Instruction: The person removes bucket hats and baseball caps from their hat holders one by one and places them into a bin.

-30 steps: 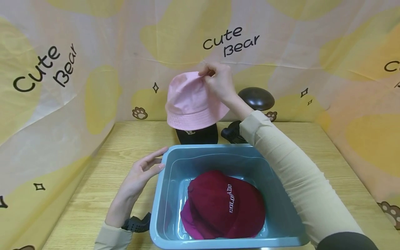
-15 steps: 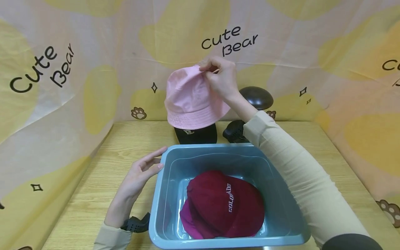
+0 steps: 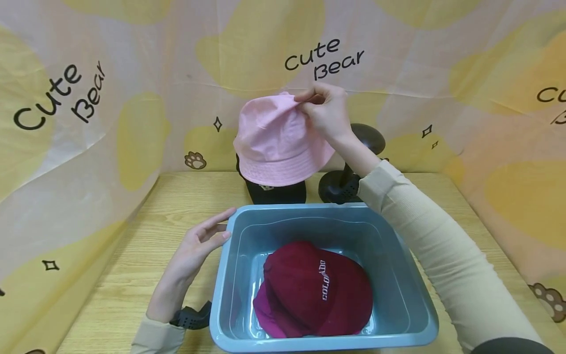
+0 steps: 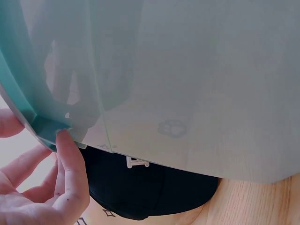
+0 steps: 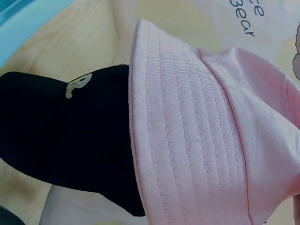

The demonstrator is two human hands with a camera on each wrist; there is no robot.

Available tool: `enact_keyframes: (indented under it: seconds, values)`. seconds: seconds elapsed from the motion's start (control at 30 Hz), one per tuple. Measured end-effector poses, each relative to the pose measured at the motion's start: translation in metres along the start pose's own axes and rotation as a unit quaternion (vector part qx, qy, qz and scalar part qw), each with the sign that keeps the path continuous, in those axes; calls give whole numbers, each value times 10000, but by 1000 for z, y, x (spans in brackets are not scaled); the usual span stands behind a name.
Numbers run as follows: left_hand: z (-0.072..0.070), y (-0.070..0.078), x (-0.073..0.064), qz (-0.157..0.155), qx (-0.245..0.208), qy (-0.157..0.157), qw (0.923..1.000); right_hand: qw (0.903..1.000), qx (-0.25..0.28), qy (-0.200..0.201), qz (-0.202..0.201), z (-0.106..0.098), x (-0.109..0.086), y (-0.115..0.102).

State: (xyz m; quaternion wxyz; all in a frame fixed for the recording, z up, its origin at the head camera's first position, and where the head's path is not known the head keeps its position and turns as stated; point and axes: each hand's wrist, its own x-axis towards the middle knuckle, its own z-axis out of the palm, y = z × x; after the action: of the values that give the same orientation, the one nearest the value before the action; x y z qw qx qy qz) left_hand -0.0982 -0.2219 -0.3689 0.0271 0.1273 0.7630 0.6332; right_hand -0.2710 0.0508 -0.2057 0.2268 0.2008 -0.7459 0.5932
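Note:
In the head view my right hand [image 3: 327, 110] pinches a pink bucket hat [image 3: 278, 142] by its crown. The hat hangs brim down in front of a black cap [image 3: 276, 193], hiding most of it. Close up, the right wrist view shows the stitched brim [image 5: 187, 131] of the hat overlapping the cap [image 5: 70, 126] and its pale emblem. My left hand [image 3: 196, 246] touches the left rim of a blue plastic basin [image 3: 225, 280] with fairly straight fingers. Inside the basin lies a dark red cap [image 3: 318, 290] lettered COLORADO, over a magenta piece of fabric [image 3: 265, 312].
A black stand with a rounded top [image 3: 369, 137] rises behind my right wrist, its base [image 3: 331, 187] on the wooden table [image 3: 185, 191]. Patterned cloth [image 3: 247, 39] lines the back and both sides.
My right hand has risen slightly and shifted right with the pink bucket hat. More of the black stand's base shows now. The left hand stays at the basin rim.

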Motion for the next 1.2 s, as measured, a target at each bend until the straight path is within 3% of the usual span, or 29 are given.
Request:
enact_keyframes:
  seconds: [0.43,0.67,0.93,1.2]
  values:
    - [3,2,0,-84,59,35,9999,9946,1006,-136,-229,-14,-11,-10]
    - [3,3,0,-85,115,61,9999,9925,1149,-334,-267,-19,-20,-18]
    - [5,2,1,-77,5,14,10000,9838,1703,-509,-220,-28,-32,-30]
    - [6,1,2,-96,20,6,10000,9823,1741,-547,-432,-33,-46,-39]
